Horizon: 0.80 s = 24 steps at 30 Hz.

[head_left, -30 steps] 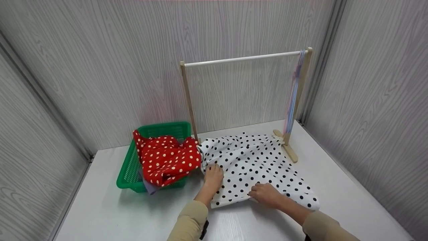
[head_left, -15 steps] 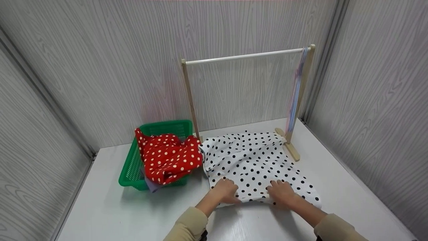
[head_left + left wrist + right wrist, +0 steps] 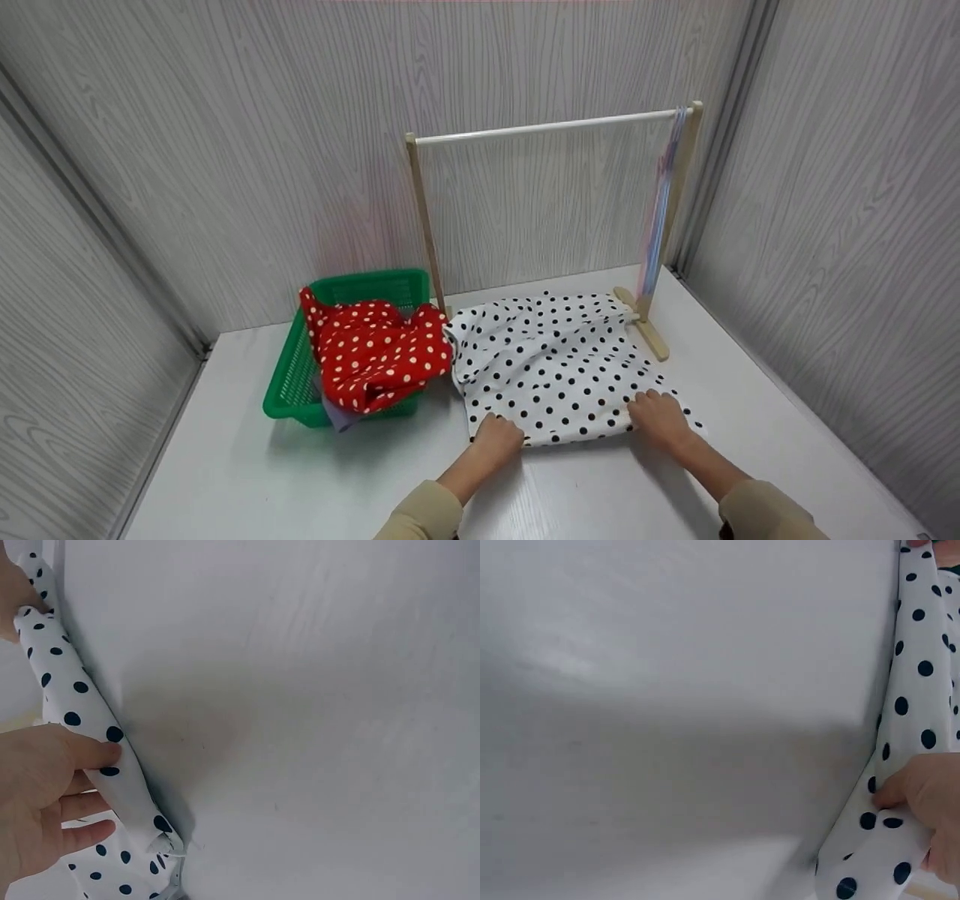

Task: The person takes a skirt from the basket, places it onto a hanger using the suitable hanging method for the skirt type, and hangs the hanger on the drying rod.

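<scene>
white cloth (image 3: 553, 367); near edge runs crosswise

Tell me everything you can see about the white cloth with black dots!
The white cloth has round black dots all over and looks like soft fabric. It lies spread on the white table, wrinkled, with its far part at the foot of the wooden rack. The red dotted cloth is right by its left edge; I can't tell if they touch. The left hand and right hand grip its near edge, which looks folded over.
</scene>
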{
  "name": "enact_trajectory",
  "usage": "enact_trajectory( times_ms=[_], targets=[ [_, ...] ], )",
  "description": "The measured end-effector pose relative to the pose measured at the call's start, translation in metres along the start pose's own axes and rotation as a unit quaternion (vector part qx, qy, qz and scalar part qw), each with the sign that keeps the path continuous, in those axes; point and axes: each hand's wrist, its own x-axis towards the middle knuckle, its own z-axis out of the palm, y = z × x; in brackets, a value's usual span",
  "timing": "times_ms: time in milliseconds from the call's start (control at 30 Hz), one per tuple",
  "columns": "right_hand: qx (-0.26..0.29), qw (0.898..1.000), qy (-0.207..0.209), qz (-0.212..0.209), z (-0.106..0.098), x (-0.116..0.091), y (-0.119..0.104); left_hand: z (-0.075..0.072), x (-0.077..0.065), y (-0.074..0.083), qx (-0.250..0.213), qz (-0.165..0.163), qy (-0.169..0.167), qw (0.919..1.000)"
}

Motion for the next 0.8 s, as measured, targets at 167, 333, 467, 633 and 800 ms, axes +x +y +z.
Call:
enact_trajectory(
  times_ms=[167, 333, 467, 633, 800],
  targets=[
    [-0.076, 0.976, 0.184, -0.083, -0.006, 0.024, 0.021, 0.006, 0.006, 0.003, -0.003, -0.012, 0.019, 0.9997],
    [-0.082, 0.938, 0.306, -0.141, -0.012, 0.034, 0.034, 0.057, 0.03, 0.012, -0.005, -0.021, 0.052, 0.9984],
    [-0.087, 0.932, 0.319, -0.145, -0.012, 0.028, 0.04, 0.063, 0.042, 0.014, -0.011, -0.03, 0.036, 0.9988],
    [-0.072, 0.956, 0.262, -0.106, -0.004, 0.015, 0.046, 0.022, 0.035, 0.01, -0.042, -0.041, 0.019, 0.9981],
    [-0.055, 0.991, 0.113, -0.033, 0.006, 0.001, 0.039, 0.006, 0.026, 0.004, -0.034, -0.037, -0.007, 0.9987]
  ],
)
